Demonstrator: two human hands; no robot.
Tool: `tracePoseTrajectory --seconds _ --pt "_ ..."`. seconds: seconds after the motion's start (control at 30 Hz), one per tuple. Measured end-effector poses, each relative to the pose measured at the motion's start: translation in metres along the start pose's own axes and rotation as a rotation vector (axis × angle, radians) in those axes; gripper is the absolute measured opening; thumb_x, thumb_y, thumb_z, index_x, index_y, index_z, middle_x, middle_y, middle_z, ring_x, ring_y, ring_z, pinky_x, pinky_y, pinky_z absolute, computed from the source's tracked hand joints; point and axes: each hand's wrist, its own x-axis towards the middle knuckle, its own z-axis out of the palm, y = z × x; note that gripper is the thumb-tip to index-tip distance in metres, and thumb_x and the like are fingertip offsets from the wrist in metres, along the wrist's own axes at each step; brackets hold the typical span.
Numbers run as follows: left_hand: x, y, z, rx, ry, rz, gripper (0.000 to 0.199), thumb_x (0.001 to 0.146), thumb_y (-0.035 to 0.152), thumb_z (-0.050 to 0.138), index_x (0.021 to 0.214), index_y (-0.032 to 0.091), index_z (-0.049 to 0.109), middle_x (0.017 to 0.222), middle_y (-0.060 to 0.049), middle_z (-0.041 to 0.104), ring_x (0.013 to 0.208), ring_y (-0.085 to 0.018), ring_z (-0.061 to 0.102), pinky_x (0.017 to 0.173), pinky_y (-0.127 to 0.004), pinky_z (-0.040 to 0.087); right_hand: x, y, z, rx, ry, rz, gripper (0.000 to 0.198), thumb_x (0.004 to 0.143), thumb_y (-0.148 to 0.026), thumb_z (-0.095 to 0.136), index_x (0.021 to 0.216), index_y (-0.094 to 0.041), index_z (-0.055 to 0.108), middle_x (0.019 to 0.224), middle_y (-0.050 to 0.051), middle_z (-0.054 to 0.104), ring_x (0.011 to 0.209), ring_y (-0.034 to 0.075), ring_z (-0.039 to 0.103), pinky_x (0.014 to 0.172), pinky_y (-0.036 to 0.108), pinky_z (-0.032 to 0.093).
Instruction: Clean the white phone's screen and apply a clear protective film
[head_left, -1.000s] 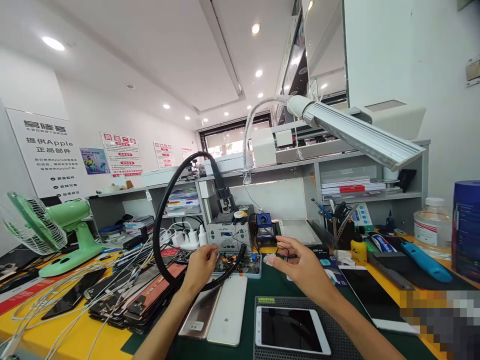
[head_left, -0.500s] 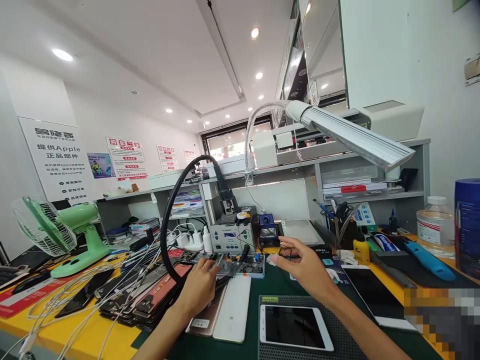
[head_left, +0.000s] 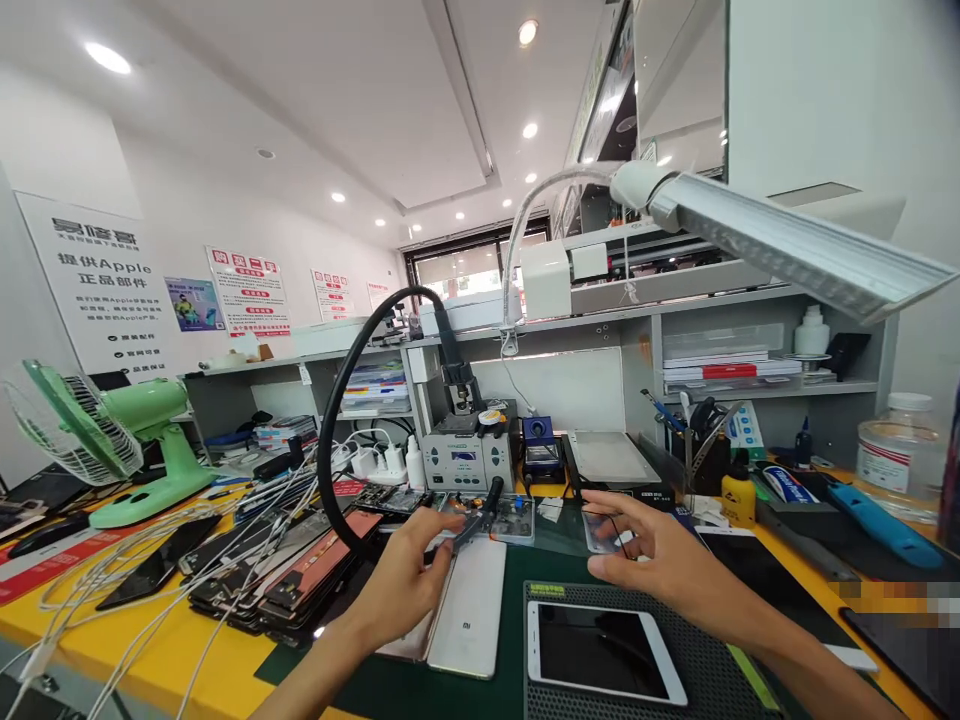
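My left hand [head_left: 412, 575] is over the row of phones, its thumb and fingers closed on a thin grey see-through piece [head_left: 474, 525] whose kind I cannot make out. Under and beside it lies a white phone back [head_left: 469, 620]. My right hand [head_left: 645, 545] hovers above the mat's right side, fingers curled around a thin dark strip [head_left: 621, 533]. A clear, flat plastic piece [head_left: 598, 532] shows by its fingertips. Between my forearms, a white-framed phone [head_left: 604, 650] with a dark screen rests on a black perforated pad [head_left: 551, 592].
Behind the hands are a parts tray [head_left: 517, 525], a grey soldering station [head_left: 465, 460] and its looping black hose [head_left: 330, 430]. Stacked phone screens [head_left: 300, 580] and white cables [head_left: 150, 600] fill the left, near a green fan [head_left: 157, 440]. A lamp [head_left: 787, 240] hangs overhead.
The view has shifted slightly. My left hand has turned, with the grey see-through piece showing beyond its fingers. My right hand has moved a little to the right and lower, away from the tray.
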Motion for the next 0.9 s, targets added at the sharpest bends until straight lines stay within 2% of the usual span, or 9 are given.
tracePoseTrajectory --seconds 0.1,0.2,0.27,0.37,0.47,0.63,0.77,0.9 --pt "0.002 0.01 0.003 -0.128 -0.06 0.006 0.031 0.096 0.026 0.042 0.12 0.023 0.062 0.112 -0.007 0.067 0.104 -0.022 0.062 0.084 -0.032 0.052 -0.011 0.008 -0.007 -0.034 -0.054 0.058 0.073 0.077 -0.049 0.076 0.143 -0.034 0.049 0.133 0.009 0.059 0.11 0.031 0.06 0.088 0.041 0.054" --pt "0.003 0.014 0.004 -0.185 -0.144 0.044 0.036 0.094 0.03 0.046 0.127 0.023 0.058 0.12 -0.008 0.064 0.11 -0.023 0.06 0.094 -0.037 0.049 -0.018 0.015 -0.013 -0.076 -0.111 0.098 0.074 0.078 -0.047 0.075 0.145 -0.036 0.046 0.131 0.009 0.06 0.112 0.033 0.059 0.088 0.041 0.053" --pt "0.003 0.015 0.007 -0.186 -0.237 0.127 0.048 0.089 0.035 0.055 0.136 0.023 0.051 0.13 -0.01 0.059 0.119 -0.027 0.055 0.103 -0.042 0.044 -0.02 0.019 -0.015 -0.116 -0.131 0.123 0.074 0.078 -0.048 0.076 0.145 -0.038 0.047 0.129 0.008 0.062 0.108 0.032 0.061 0.088 0.041 0.053" --pt "0.003 0.018 0.015 -0.162 -0.362 0.238 0.078 0.077 0.045 0.071 0.144 0.018 0.042 0.143 -0.015 0.047 0.133 -0.032 0.042 0.114 -0.048 0.032 -0.025 0.024 -0.014 -0.161 -0.134 0.131 0.072 0.076 -0.047 0.078 0.142 -0.039 0.05 0.127 0.006 0.063 0.104 0.031 0.063 0.089 0.041 0.053" --pt "0.003 0.019 0.028 -0.164 -0.413 0.274 0.092 0.069 0.051 0.077 0.146 0.015 0.04 0.144 -0.017 0.045 0.135 -0.034 0.039 0.117 -0.049 0.026 -0.031 0.031 -0.013 -0.175 -0.095 0.134 0.071 0.074 -0.044 0.08 0.14 -0.04 0.053 0.127 0.006 0.065 0.107 0.033 0.063 0.091 0.042 0.053" --pt "0.005 0.021 0.04 -0.221 -0.473 0.205 0.087 0.07 0.046 0.077 0.145 0.019 0.041 0.139 -0.015 0.048 0.131 -0.033 0.042 0.113 -0.05 0.035 -0.045 0.056 -0.013 -0.222 -0.042 0.171 0.076 0.067 -0.045 0.083 0.138 -0.041 0.055 0.134 0.005 0.062 0.119 0.038 0.058 0.099 0.048 0.051" --pt "0.007 0.02 0.04 -0.237 -0.477 0.132 0.082 0.072 0.043 0.076 0.144 0.022 0.042 0.139 -0.014 0.05 0.132 -0.034 0.042 0.112 -0.051 0.036 -0.053 0.07 -0.011 -0.27 -0.005 0.171 0.078 0.065 -0.048 0.082 0.138 -0.042 0.055 0.138 0.005 0.059 0.124 0.041 0.054 0.102 0.053 0.048" --pt "0.008 0.021 0.04 -0.227 -0.508 0.116 0.083 0.074 0.047 0.077 0.146 0.025 0.042 0.141 -0.011 0.051 0.135 -0.032 0.041 0.113 -0.049 0.036 -0.06 0.079 -0.01 -0.308 0.025 0.133 0.076 0.063 -0.045 0.083 0.135 -0.042 0.058 0.142 0.003 0.056 0.129 0.042 0.05 0.104 0.051 0.048"
